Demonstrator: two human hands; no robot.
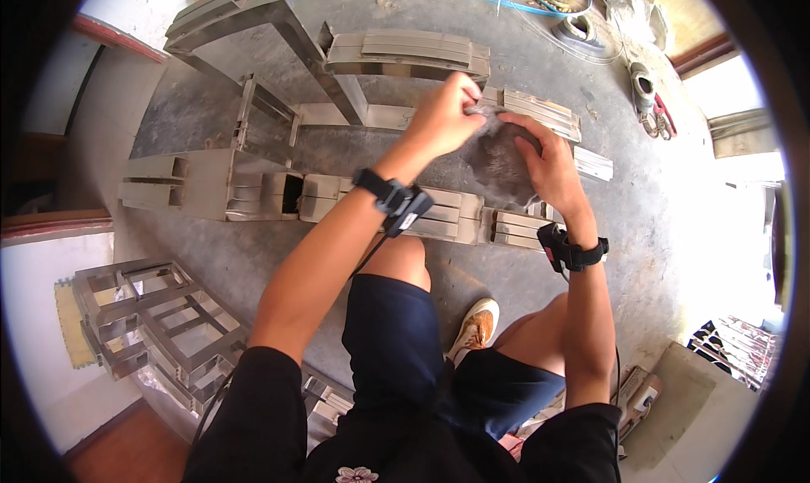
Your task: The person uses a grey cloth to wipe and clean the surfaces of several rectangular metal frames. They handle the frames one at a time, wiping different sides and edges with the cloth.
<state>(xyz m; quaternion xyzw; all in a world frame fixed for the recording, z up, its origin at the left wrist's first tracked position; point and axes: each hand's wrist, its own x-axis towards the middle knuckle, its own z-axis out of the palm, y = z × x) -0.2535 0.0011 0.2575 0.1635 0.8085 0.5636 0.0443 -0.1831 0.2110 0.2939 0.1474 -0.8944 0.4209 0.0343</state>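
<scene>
A grey furry thing (500, 160), soft and rounded, is between my two hands above the metal profiles; whether it is a small animal or a piece of fluffy cloth I cannot tell. My left hand (450, 115) has its thumb and fingers closed at a narrow tuft on its upper edge. Curved over its right side is my right hand (549, 163), the fingertips resting at the top. Bundled rectangular metal tubes (436, 208) lie below my hands. Both wrists wear black straps with small devices.
A metal frame (304, 46) stands on the concrete floor ahead. Welded frames (164, 312) are stacked at lower left. Shoes (644, 84) and a blue-rimmed round container (544, 5) sit at upper right. A power strip (639, 404) lies at lower right.
</scene>
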